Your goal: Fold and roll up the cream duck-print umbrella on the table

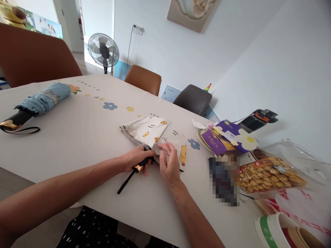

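A white folding umbrella (150,131) with small yellow cartoon prints lies in front of me, its canopy loosely folded and its panels spread toward the far side. My left hand (137,159) is wrapped round the black handle, near the base of the canopy. From the gold-coloured end of that handle a black strap (125,182) sticks out toward me. Just right of the canopy's base is my right hand (168,162), thumb and fingers apart, at the edge of the fabric. Whether its fingertips touch the cloth, I cannot tell.
A furled light blue umbrella (48,100) rests at the left of the table (85,144). On the right are a purple box (219,137), a clear container of snacks (274,175), a blurred-out item (224,181) and a paper roll (276,229). Chairs and a fan (104,50) stand beyond.
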Tool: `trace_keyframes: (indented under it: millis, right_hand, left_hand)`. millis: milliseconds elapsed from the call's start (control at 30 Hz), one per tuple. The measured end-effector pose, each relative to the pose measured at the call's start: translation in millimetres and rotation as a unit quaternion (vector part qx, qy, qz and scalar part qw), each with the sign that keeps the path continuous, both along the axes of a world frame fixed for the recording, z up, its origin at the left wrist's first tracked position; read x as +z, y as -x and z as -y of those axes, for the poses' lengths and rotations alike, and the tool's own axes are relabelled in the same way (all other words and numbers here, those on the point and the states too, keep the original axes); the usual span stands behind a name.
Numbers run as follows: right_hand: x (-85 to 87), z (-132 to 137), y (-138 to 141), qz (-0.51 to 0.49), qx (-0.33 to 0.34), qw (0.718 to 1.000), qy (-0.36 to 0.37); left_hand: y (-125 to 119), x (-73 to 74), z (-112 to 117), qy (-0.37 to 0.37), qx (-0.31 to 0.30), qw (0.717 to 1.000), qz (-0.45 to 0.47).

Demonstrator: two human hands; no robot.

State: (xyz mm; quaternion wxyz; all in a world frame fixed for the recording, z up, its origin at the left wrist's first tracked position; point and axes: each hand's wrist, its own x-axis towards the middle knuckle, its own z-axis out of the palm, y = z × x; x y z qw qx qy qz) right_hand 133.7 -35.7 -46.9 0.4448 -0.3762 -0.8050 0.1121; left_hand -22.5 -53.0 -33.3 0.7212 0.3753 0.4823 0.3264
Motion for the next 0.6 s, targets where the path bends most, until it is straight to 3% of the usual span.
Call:
trace_keyframes:
  millis: [133,300,400,500,600]
  right_hand:
    - [8.1,-13,-15,-0.034,-0.109,0.993,0.034]
    - [17.4,-34,-40,0.022,-0.251,0.961,0.116]
    - [22.5,-42,-51,0.050,-0.315,0.930,0.182]
    - [24.8,-45,-56,0.030,-0.325,0.913,0.246]
    - [21.8,-47,-59,-0.012,-0.301,0.904,0.303]
  left_hand:
    - [7,-1.9,-1,0.000,0.007,0.999,-0.032]
    - [16,11.8,-2,0.027,0.018,0.996,-0.078]
    - [17,15.8,-4,0.063,0.036,0.997,0.010]
    - [13,12.4,-3,0.080,0.078,0.986,0.125]
    - [10,8.0,-1,0.088,0.068,0.987,0.115]
